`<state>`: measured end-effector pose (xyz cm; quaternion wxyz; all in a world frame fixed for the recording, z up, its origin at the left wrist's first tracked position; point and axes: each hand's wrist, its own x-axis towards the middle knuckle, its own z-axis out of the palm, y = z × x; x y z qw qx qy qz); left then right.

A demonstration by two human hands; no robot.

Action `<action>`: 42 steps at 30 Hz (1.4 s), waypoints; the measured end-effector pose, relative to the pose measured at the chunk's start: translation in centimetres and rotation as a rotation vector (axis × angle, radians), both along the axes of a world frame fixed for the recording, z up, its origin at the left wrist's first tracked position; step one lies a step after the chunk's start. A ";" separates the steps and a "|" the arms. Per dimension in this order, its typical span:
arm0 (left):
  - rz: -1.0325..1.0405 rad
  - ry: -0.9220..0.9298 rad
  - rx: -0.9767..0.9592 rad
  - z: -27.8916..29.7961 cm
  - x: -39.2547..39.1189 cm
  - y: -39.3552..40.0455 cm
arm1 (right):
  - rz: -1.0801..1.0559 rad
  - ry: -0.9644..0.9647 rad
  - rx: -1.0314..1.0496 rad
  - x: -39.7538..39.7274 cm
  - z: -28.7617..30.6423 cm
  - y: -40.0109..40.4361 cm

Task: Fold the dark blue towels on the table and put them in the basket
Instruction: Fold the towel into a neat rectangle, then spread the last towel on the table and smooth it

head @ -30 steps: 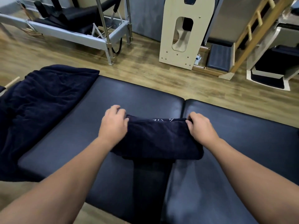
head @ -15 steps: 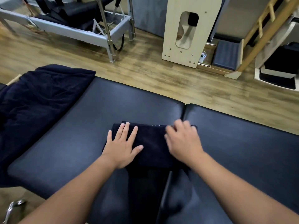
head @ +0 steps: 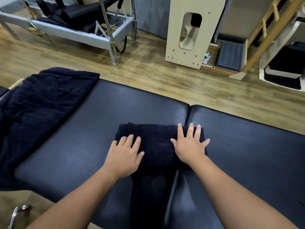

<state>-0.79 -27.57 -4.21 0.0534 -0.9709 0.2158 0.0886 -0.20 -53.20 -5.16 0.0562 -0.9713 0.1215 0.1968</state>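
Padded table (wood floor)

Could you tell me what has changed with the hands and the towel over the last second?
Both hands let go of the folded towel ends: left hand and right hand now lie flat, fingers spread, pressing it down. The unfolded towel at the left stayed put.

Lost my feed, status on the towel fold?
Left hand, right hand flat, open on folded towel. Unfolded towel waits left. No basket in view.
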 end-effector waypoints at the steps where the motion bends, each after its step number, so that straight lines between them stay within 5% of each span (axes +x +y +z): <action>1: 0.110 0.067 0.005 -0.2 -0.3 -0.1 | 0.002 -0.004 -0.009 -0.1 0.2 0.2; 7: 0.450 0.384 -0.201 0.3 1.1 -0.5 | -0.080 -0.232 -0.105 -3.9 1.7 0.9; 11: 0.568 0.474 -0.364 0.6 2.2 -0.2 | -0.250 -0.057 0.103 -5.7 1.9 0.6; 22: 0.343 0.532 -0.528 1.4 2.5 -1.8 | -0.516 -0.012 0.224 -10.8 3.2 -0.7; 32: -0.011 0.660 -0.503 2.1 -5.5 -16.0 | -0.937 0.065 0.054 -23.8 4.0 -7.3; 42: -0.134 0.864 -0.530 1.3 -17.7 -32.3 | -1.060 0.031 0.074 -34.4 3.2 -19.1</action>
